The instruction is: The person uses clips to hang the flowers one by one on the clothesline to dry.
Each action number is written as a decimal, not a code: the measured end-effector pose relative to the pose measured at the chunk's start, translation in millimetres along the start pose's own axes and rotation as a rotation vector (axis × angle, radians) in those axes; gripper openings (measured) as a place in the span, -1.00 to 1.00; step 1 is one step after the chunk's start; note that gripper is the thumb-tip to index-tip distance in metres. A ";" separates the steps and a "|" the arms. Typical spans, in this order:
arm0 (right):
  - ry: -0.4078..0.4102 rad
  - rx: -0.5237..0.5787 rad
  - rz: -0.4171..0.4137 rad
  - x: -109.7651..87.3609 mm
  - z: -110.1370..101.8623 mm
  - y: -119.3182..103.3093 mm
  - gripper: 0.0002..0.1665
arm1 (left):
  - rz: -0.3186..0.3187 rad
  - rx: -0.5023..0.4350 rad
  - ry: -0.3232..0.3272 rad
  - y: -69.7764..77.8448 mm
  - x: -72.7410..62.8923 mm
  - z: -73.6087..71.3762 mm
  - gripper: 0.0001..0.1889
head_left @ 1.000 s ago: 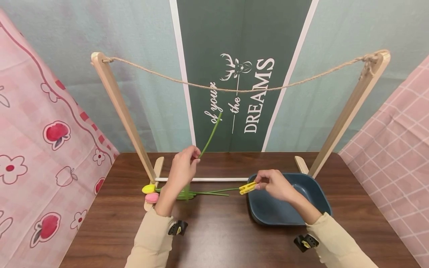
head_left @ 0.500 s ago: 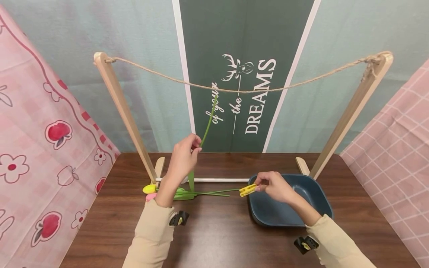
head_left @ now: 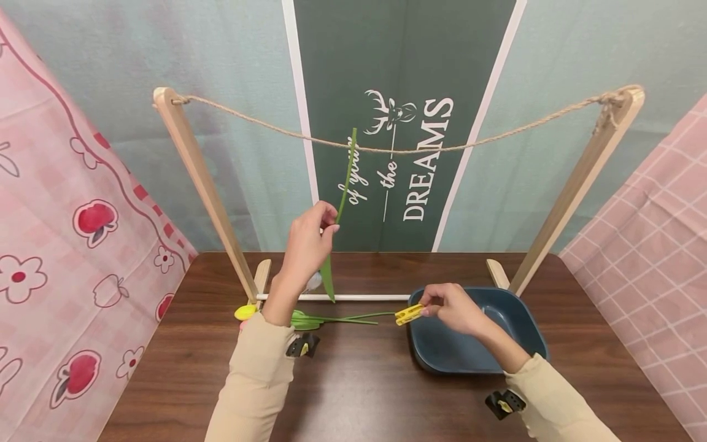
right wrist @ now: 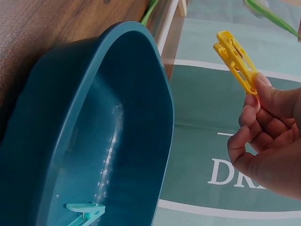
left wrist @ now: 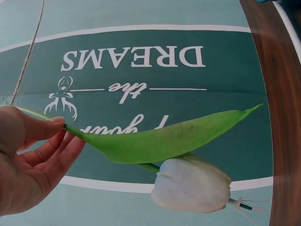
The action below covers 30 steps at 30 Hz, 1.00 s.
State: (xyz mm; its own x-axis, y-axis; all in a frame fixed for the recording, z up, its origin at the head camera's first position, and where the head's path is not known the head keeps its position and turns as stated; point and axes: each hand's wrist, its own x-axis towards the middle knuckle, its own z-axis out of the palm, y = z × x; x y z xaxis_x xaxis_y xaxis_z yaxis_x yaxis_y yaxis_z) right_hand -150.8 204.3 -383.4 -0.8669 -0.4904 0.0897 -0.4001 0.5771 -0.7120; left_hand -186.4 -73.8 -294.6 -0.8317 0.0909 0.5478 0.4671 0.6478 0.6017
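Note:
My left hand (head_left: 312, 242) pinches the green stem of an artificial white tulip (left wrist: 190, 186), held bloom down with its long green leaf (left wrist: 174, 139) hanging beside it. In the head view the stem's upper end crosses the twine rope (head_left: 265, 124); I cannot tell whether they touch. Low over the near left corner of the blue basin (head_left: 475, 370), my right hand (head_left: 453, 310) pinches a yellow clothespin (right wrist: 236, 61) between thumb and fingers. A yellow tulip (head_left: 245, 312) lies on the table below my left forearm, beside a pink one mostly hidden by the sleeve.
Two wooden posts, left (head_left: 204, 184) and right (head_left: 580, 190), carry the sagging rope. A white rod (head_left: 364, 298) runs low between them, behind the lying stems. Inside the basin a teal clothespin (right wrist: 87, 212) shows. Patterned cloths hang at both sides and the back.
My left hand has risen with the white tulip, and the stem's end has gone from below the rope to slightly above its line. My right hand stays nearly still with the clothespin.

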 end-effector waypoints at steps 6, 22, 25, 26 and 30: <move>-0.005 -0.001 0.001 0.5 -0.3 0.8 -0.83 | -0.006 -0.013 0.003 3.7 6.5 0.0 -0.87; -0.012 0.006 -0.004 3.5 -0.4 1.3 -0.82 | -0.011 -0.045 0.039 4.7 16.6 -5.1 -0.88; -0.017 0.005 -0.002 4.2 -0.9 0.8 -0.82 | -0.030 -0.054 0.040 4.4 17.7 -6.7 -0.88; -0.018 0.004 -0.001 4.5 -1.2 0.5 -0.82 | -0.035 -0.055 0.041 4.3 18.0 -7.2 -0.88; -0.022 0.004 0.000 5.9 -2.6 -0.9 -0.82 | -0.052 -0.048 0.041 4.9 18.6 -9.0 -0.88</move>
State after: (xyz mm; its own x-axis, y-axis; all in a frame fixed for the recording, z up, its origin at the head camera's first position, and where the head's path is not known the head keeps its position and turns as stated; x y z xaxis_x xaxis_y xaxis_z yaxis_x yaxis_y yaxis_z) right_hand -156.3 202.5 -380.4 -0.8602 -0.5045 0.0747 -0.3988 0.5741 -0.7151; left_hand -196.9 -75.8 -276.3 -0.8424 0.0266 0.5382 0.4388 0.6136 0.6565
